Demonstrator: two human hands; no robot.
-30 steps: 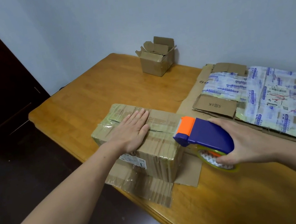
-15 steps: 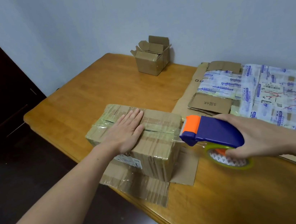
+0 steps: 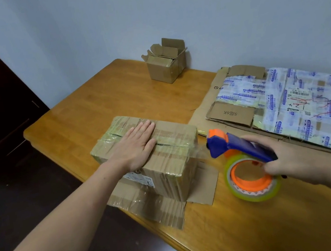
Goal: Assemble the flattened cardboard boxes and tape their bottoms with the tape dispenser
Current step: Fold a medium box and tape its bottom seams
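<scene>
One table [image 3: 115, 102] bears two assembled boxes, the big box [image 3: 173, 145] and the small box [image 3: 165, 70]; one dispenser [image 3: 241, 145] carries one roll [image 3: 254, 195]; two hands show, the left hand [image 3: 135, 146] and the right hand [image 3: 286, 155]; the flattened boxes [image 3: 305, 107] overlap, so their count cannot be told.

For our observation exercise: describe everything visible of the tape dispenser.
The tape dispenser is blue plastic with an orange nose and orange hub carrying a yellowish tape roll. The right hand grips its handle, holding it tilted above the table, right of the box; a clear strip seems to run from nose to box.
</scene>
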